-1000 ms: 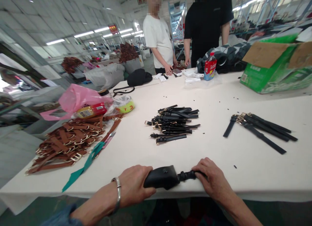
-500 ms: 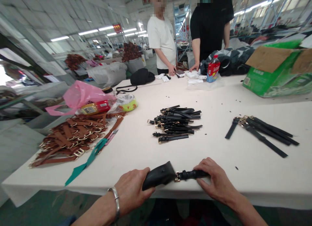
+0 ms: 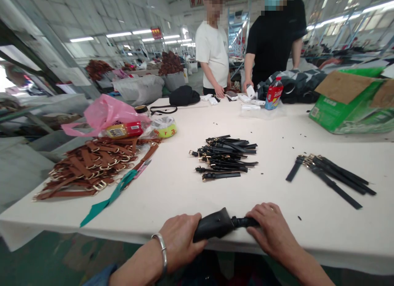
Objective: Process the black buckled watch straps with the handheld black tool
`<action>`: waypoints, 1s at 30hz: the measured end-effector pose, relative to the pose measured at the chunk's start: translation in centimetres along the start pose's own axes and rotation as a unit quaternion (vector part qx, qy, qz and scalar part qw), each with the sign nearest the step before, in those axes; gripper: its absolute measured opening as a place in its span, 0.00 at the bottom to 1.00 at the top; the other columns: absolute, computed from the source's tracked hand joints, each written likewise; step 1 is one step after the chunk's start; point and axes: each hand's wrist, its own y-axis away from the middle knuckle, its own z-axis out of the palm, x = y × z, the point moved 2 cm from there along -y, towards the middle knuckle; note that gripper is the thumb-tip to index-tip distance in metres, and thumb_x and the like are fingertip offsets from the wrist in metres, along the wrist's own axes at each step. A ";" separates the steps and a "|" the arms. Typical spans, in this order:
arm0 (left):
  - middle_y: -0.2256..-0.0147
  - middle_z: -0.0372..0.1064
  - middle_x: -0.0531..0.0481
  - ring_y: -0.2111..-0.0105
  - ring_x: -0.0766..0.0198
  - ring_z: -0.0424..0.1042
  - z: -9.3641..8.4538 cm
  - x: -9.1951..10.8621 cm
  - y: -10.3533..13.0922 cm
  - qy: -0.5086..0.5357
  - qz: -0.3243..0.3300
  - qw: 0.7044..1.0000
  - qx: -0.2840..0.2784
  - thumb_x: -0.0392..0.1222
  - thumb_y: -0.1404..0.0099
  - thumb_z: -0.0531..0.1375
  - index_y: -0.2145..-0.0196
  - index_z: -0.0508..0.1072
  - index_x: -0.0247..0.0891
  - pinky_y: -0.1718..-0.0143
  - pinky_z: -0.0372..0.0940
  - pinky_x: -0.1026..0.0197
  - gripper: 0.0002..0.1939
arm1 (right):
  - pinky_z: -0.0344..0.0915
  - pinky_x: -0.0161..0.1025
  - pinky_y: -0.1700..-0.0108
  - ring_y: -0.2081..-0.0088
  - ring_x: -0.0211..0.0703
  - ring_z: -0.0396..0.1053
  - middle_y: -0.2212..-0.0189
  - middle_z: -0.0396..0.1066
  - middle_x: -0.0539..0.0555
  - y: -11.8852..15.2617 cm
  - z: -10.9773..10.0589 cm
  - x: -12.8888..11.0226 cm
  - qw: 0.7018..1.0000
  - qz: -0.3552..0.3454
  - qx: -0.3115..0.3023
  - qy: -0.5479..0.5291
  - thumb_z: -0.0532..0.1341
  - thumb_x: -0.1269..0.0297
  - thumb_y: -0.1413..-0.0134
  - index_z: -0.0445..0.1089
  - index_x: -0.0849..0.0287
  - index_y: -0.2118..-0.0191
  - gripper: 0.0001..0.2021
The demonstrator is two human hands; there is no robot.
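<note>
Near the front edge of the table, my left hand (image 3: 181, 236) is closed around a black, smooth, wedge-shaped piece (image 3: 214, 225) with a small round stud on top. What this piece is, I cannot make out. My right hand (image 3: 272, 226) pinches a short black strap (image 3: 241, 222) between thumb and fingers. The strap's left end meets the open right end of the piece, and its buckle is hidden there. Farther back on the table lies a pile of black buckled straps (image 3: 226, 154). A smaller bunch of black straps (image 3: 337, 177) rests to the right.
On the left are brown straps (image 3: 89, 167) with metal rings, a teal cloth strip (image 3: 107, 201), a pink bag (image 3: 106, 113) and a bottle lying down (image 3: 124, 130). Farther back stand an upright red bottle (image 3: 273, 95), a green box (image 3: 341, 107) and two people.
My hands have come closer together. The strap's gold buckle, visible before, is now hidden at the end of the black piece. The person in black has lifted a small white object.
</note>
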 end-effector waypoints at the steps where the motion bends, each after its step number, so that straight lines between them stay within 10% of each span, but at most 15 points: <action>1: 0.67 0.70 0.47 0.65 0.55 0.69 0.3 -0.1 -0.1 0.004 0.002 1.000 0.006 0.50 0.46 0.51 0.65 0.66 0.42 0.67 0.61 0.58 0.14 | 0.52 0.47 0.57 0.63 0.46 0.60 0.69 0.65 0.52 -0.1 0.1 -0.2 1.000 0.001 -0.004 0.011 0.59 0.68 0.54 0.66 0.54 0.65 0.08; 30: 0.59 0.70 0.45 0.58 0.54 0.67 4.8 -2.6 -0.8 0.060 -0.017 0.996 0.071 0.48 0.46 0.52 0.53 0.62 0.40 0.58 0.60 0.55 0.23 | 0.52 0.32 0.70 0.71 0.38 0.65 0.76 0.68 0.47 -1.1 2.2 -0.8 0.999 0.018 -0.036 -0.004 0.59 0.57 0.53 0.69 0.53 0.70 0.07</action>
